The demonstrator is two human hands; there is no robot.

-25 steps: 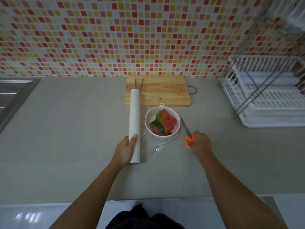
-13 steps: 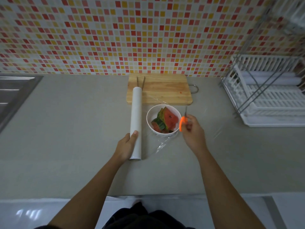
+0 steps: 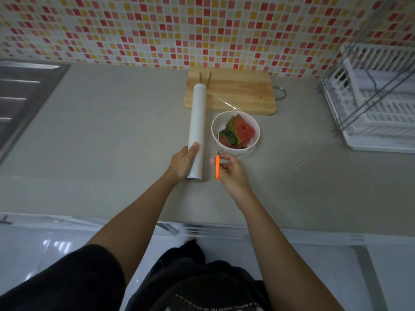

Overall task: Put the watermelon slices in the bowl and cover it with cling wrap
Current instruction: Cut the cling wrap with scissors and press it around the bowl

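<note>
A white bowl (image 3: 254,124) on the grey counter holds several watermelon slices (image 3: 239,133). Clear cling wrap (image 3: 226,104) stretches from the white roll (image 3: 197,122) across the bowl. The roll lies lengthwise left of the bowl, its far end on the cutting board. My left hand (image 3: 183,162) grips the roll's near end. My right hand (image 3: 232,172) holds orange-handled scissors (image 3: 217,166), blades pointing up at the bowl's near left rim, in the gap between roll and bowl.
A wooden cutting board (image 3: 242,95) with tongs (image 3: 205,78) on it lies behind the bowl against the tiled wall. A white dish rack (image 3: 381,108) stands at the right. A steel sink (image 3: 20,97) is at the far left. The counter's front edge runs below my hands.
My right hand picked the scissors up from the counter right of the bowl and carried them to the bowl's near left side, beside the roll. The left hand stays on the roll.
</note>
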